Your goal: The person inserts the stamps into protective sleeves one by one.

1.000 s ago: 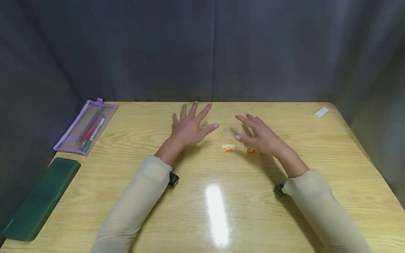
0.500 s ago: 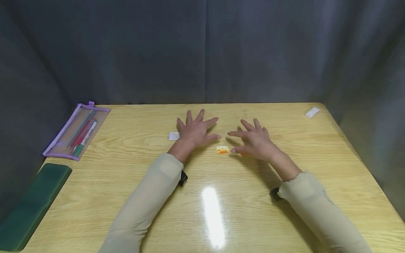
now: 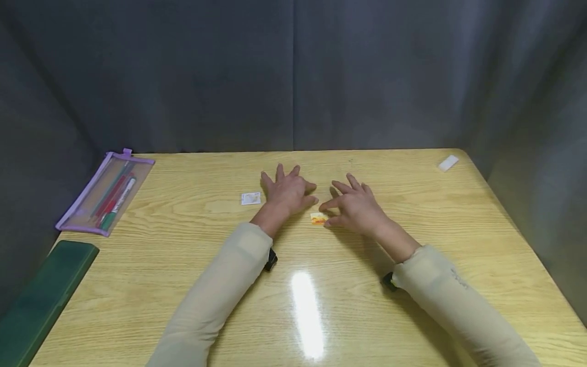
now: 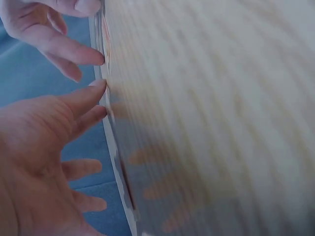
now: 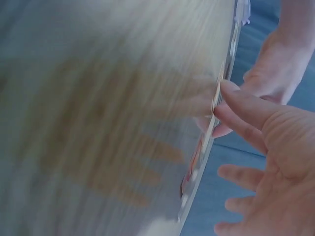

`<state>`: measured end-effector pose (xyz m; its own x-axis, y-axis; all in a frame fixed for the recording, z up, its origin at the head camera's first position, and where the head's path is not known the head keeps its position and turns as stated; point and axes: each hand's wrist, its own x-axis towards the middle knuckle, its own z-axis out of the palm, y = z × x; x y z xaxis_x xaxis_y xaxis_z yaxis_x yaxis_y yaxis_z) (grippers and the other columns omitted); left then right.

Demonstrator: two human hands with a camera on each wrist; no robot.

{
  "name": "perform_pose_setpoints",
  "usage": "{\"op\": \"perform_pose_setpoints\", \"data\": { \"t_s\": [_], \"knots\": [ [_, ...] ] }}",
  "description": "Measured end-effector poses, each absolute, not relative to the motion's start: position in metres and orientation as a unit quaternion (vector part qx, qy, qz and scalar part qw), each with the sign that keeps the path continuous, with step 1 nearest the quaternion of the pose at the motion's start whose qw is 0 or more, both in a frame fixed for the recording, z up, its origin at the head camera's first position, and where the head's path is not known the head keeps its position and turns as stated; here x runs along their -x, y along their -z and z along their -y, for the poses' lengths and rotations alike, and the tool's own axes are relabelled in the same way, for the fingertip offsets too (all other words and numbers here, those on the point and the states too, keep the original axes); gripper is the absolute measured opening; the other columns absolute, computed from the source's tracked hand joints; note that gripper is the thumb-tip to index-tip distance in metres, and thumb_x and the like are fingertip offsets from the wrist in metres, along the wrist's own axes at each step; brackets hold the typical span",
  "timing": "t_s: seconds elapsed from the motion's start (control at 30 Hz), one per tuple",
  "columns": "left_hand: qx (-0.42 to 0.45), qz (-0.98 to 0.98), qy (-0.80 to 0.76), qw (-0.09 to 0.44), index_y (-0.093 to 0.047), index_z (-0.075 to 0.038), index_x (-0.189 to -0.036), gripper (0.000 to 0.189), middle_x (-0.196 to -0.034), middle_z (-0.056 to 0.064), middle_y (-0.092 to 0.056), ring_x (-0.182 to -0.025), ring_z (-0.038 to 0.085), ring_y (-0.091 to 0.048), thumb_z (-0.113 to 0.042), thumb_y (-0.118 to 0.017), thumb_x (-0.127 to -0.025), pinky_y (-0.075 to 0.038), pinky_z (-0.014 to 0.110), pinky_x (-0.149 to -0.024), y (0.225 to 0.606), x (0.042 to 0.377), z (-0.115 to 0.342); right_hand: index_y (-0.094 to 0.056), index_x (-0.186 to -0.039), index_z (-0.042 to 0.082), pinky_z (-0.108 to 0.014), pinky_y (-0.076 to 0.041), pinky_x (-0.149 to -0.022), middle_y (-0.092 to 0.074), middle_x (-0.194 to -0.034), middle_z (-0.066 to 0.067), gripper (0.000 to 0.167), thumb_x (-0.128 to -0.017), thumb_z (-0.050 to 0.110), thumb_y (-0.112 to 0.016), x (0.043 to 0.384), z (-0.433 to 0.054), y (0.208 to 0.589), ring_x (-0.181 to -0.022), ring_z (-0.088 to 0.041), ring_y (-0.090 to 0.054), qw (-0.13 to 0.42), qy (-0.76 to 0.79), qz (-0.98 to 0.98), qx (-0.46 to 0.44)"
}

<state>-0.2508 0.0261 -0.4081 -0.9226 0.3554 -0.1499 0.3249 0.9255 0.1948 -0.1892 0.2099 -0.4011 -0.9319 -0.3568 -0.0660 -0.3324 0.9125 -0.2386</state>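
A small yellow-and-orange stamp [image 3: 318, 218] lies flat on the wooden table near the middle. My right hand [image 3: 355, 208] is over its right end, with index and thumb tips right at its edges; the fingers are mostly straight and spread. In the right wrist view a reddish-orange stamp [image 5: 191, 169] shows edge-on, hidden under that hand in the head view. My left hand [image 3: 288, 194] rests just left of the yellow stamp, fingers spread, with thumb and index tips down at the tabletop. Left of it lies a whitish stamp [image 3: 250, 198] with a pale print.
A mesh pouch with purple trim [image 3: 82, 227] holding several pens lies at the far left. In front of it is a long dark green case [image 3: 48, 300]. A small white block [image 3: 448, 163] sits at the back right. Dark curtains [image 3: 206, 76] hang behind the table.
My right hand has moved left onto the yellow-and-orange stamp and now covers the other orange one. My left hand has moved right and toward me, uncovering the whitish stamp. The view has shifted slightly.
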Motion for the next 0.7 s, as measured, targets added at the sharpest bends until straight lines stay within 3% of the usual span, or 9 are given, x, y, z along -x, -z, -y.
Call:
{"op": "perform_pose_setpoints", "data": {
  "t_s": [0.23,0.5,0.7],
  "knots": [
    [-0.165,-0.980,-0.075,0.086,-0.066,-0.047,-0.129,0.033,-0.164,-0.003,-0.036,-0.157,0.039,-0.016,-0.051,-0.064,-0.097,-0.005,0.075,-0.118,0.407,0.249,-0.030,-0.080,-0.101,0.019,-0.050,-0.026,-0.125,-0.070,-0.128,-0.013,0.029,-0.078,0.035,-0.087,0.194,-0.200,0.406,-0.136,-0.032,-0.054,-0.010,0.080,-0.968,0.238],
    [-0.157,-0.981,-0.105,0.049,-0.073,-0.044,-0.121,0.027,-0.146,-0.008,-0.058,-0.147,0.033,-0.040,-0.045,-0.070,-0.094,-0.016,0.072,-0.119,0.407,0.249,-0.035,-0.081,-0.094,0.016,-0.047,-0.025,-0.126,-0.077,-0.108,-0.003,0.020,-0.080,0.029,-0.087,0.192,-0.198,0.402,-0.128,-0.026,-0.059,-0.004,0.081,-0.969,0.235],
    [-0.146,-0.983,-0.099,0.040,-0.076,-0.043,-0.115,0.021,-0.136,-0.010,-0.064,-0.133,0.027,-0.053,-0.044,-0.071,-0.094,-0.019,0.070,-0.119,0.407,0.248,-0.035,-0.081,-0.089,0.015,-0.048,-0.027,-0.125,-0.079,-0.097,0.001,0.014,-0.081,0.025,-0.086,0.189,-0.197,0.400,-0.127,-0.026,-0.061,-0.004,0.072,-0.967,0.245]
  ]
}}
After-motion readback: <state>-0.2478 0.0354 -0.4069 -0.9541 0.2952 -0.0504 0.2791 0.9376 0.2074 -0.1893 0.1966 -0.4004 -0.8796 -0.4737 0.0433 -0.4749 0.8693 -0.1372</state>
